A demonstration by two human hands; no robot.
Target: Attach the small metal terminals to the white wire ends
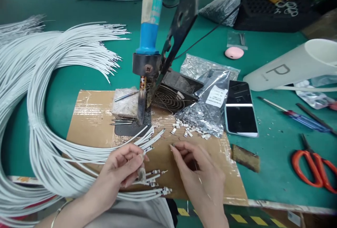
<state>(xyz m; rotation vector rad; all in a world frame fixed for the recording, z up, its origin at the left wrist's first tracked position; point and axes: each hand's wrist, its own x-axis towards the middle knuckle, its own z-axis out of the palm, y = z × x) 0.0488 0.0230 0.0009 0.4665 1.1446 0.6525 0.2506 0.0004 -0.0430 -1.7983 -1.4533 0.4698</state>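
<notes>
My left hand [126, 166] is closed, pinching one white cable [147, 149] near its tip between thumb and forefinger. Other white cables [79, 143] pass beside and under it, several with small white connectors [165, 191] at their ends. To the right, my right hand [198, 171] is closed in a pinch, with a thin solder wire [201, 180] running across it; the tiny thing at its fingertips is unclear. Above both hands, a blue-handled soldering iron [150, 27] is clamped tip down in a black stand [173, 31]. Loose connectors [188, 129] lie on the cardboard [89, 112].
Behind the iron sits a small fan [171, 98]. Bags of parts [207, 105], a phone [240, 108], a screwdriver [295, 114], orange-handled scissors [313, 168] and a tilted white cup [292, 66] occupy the right. More cable bundles [86, 45] lie at left.
</notes>
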